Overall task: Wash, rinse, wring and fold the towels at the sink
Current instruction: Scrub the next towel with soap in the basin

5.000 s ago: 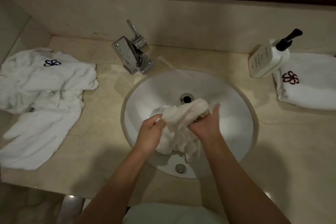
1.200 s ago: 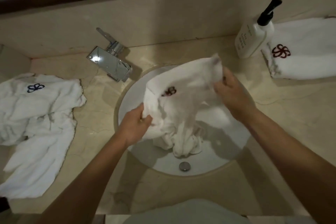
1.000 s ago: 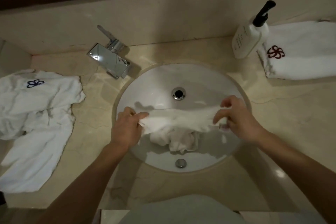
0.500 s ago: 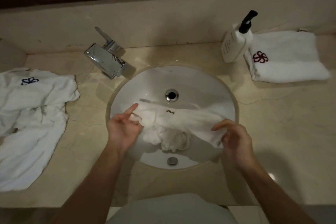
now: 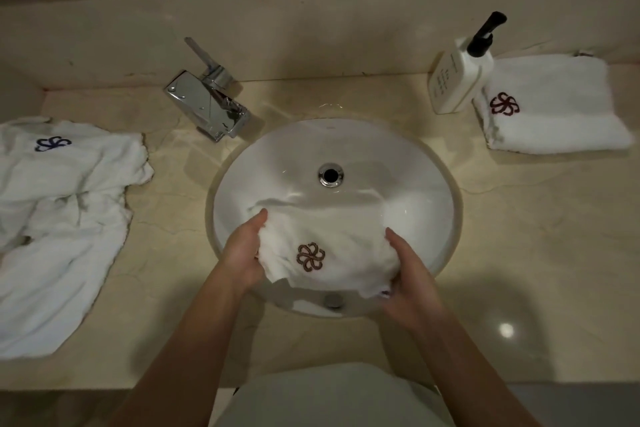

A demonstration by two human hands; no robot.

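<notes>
At the bottom centre of the frame a pale garment shows on the person, and both bare forearms reach up from it to the sink. The left hand [image 5: 242, 253] grips the left edge of a white towel [image 5: 332, 246], its fingers curled under the cloth with the thumb lying along the top. The right hand [image 5: 408, 274] grips the right edge, thumb over the cloth and fingers tucked beneath, so I cannot tell how they lie. The towel is held over the near half of the sink [image 5: 415, 191], its long axis running left to right across the frame, with a brown flower emblem [image 5: 310, 256] facing up near its middle. The drain hole [image 5: 330, 175] sits just beyond the towel's far edge. On the worktop [image 5: 519, 253] at the left lies a crumpled heap of white towels [image 5: 62, 218] with a blue emblem. Towards the upper left of the sink stands a chrome tap [image 5: 211, 107]. At the upper right a folded towel [image 5: 554, 107] with a dark red emblem lies flat, a soap bottle [image 5: 457, 80] touching its left side.
</notes>
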